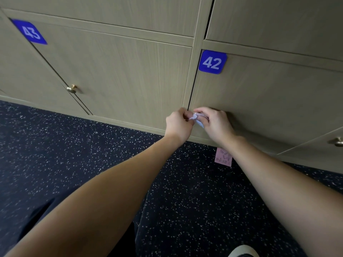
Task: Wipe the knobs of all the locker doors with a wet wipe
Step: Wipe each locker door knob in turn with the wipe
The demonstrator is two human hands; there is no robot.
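Observation:
My left hand [177,125] and my right hand [215,123] meet low on the beige locker door marked 42 [212,62], near its left edge. Both pinch a small crumpled white wet wipe [197,121] held between them. Whatever knob lies under the hands is hidden. A brass knob [72,88] shows on the door marked 43 [32,32] to the left, untouched. Another brass knob [338,142] sits at the far right edge on a lower door.
Dark speckled floor [92,149] runs along the foot of the lockers. A pink paper slip [223,157] lies on the floor just below door 42. My shoe tip [243,251] shows at the bottom edge.

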